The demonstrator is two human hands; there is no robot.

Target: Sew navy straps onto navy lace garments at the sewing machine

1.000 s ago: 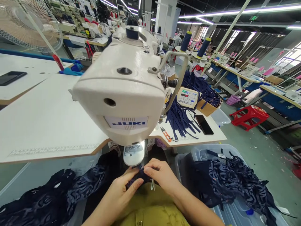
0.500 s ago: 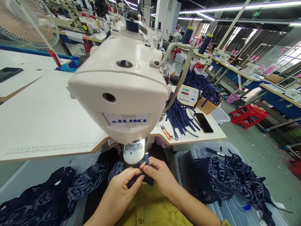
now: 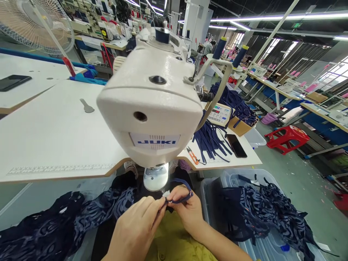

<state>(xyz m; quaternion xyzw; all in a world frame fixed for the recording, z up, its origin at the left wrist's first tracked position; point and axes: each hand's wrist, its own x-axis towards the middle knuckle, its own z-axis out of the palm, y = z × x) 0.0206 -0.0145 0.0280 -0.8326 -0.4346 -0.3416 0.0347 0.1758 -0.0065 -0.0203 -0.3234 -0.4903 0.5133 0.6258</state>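
A narrow navy strap (image 3: 183, 181) loops up over my right hand (image 3: 189, 210), whose thumb and fingers pinch it. My left hand (image 3: 137, 224) is closed at the strap's near end, its fingertips meeting those of the right. A small white tag (image 3: 166, 194) sticks up between the fingertips. Just beyond the hands is the lit sewing bed of the JUKI sewing machine (image 3: 152, 105); both hands are apart from it. Dark patterned fabric (image 3: 123, 203) hangs to the left of my left hand. The part of the garment under my fingers is mostly hidden.
Orange thread snips (image 3: 192, 156), a bundle of navy straps (image 3: 208, 139) and a phone (image 3: 236, 145) lie on the table's right side. A plastic bin (image 3: 225, 177) at right holds navy garments (image 3: 269, 210). A grey flat piece (image 3: 87, 106) lies on the left tabletop.
The strap, earlier a short upright end at the right fingertips, now arcs over the right hand. The left hand has turned knuckles up, and the white tag has come into view. The view has shifted slightly.
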